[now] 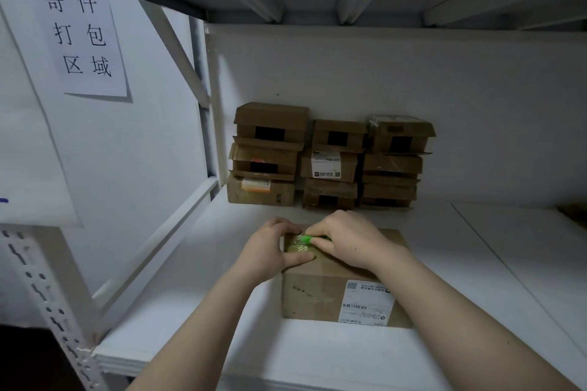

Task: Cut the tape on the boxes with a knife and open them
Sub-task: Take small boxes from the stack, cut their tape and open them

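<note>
Left hand (270, 251) grips cardboard box (317, 295) at far-left top corner; right hand (346, 241) pinches green knife (306, 239) on tape (298, 248). Box: stiff, likely light; steady by corners, clear of blade.

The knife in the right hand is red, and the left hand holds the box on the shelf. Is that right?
Almost. The head view shows the knife is green, not red. The right hand does hold it, and the left hand does hold the box on the shelf.
</note>
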